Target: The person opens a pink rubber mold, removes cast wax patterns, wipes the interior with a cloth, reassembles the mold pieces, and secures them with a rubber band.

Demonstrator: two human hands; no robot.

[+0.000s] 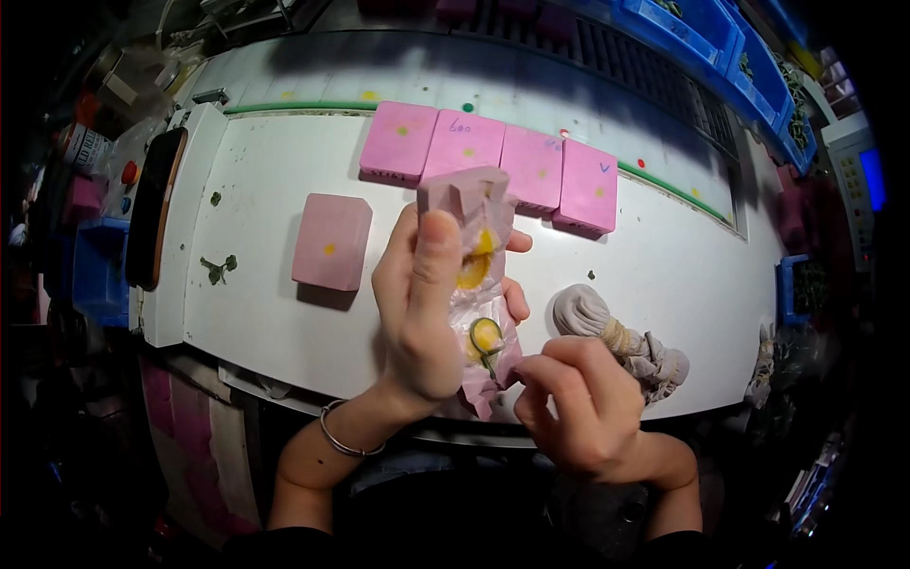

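My left hand (pixel 422 303) grips a pink rubber mould (pixel 464 199), its thumb along the near face and fingertips showing round the far edge. The mould is bent and spread, with a crinkled, jagged inner surface. In its upper part is a yellow hollow (pixel 474 270). Lower down sits a green ring-shaped piece (pixel 486 334) with a short stem, around a yellow core. At the mould's lower right corner, my right hand (pixel 588 408) is closed, thumb and forefinger pinched against the edge; the exact contact is partly hidden.
Several pink blocks (pixel 464 142) stand in a row behind my hands, and a single block (pixel 332 242) lies left. A rolled greyish cloth (pixel 611 332) rests right. Green scraps (pixel 218 270) and a phone (pixel 156 209) are farther left. Blue bins (pixel 682 28) line the back right.
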